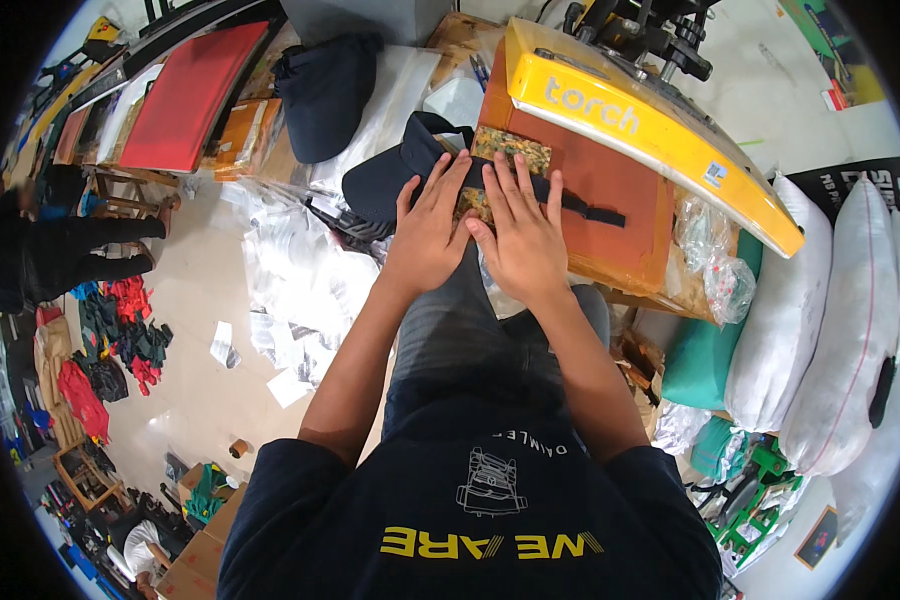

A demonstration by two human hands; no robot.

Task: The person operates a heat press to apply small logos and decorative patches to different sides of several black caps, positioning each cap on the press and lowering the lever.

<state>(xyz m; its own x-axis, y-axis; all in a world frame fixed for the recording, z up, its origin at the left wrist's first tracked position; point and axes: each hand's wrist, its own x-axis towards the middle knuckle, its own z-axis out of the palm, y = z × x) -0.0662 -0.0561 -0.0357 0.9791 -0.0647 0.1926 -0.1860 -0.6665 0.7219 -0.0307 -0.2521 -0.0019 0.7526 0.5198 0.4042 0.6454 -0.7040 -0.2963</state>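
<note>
A dark navy visor cap [372, 188] lies on the worktable with its band stretched to the right across a speckled brown-and-yellow block [528, 150]. My left hand [432, 232] is flat, fingers extended, over the cap's edge and the left part of the block. Beside it my right hand [522, 240] lies flat with fingers spread, pressing on the band over the block. The band's dark strap end [602, 215] sticks out to the right over an orange-brown board [615, 180]. Both palms cover part of the block and band.
Another dark cap [325, 100] sits at the far left of the table. A yellow machine head [650, 130] overhangs the right side. Clear plastic wrap [720, 260] and stuffed white sacks [850, 320] are at right. Loose papers [295, 290] spread at left; a person [60, 245] is beyond.
</note>
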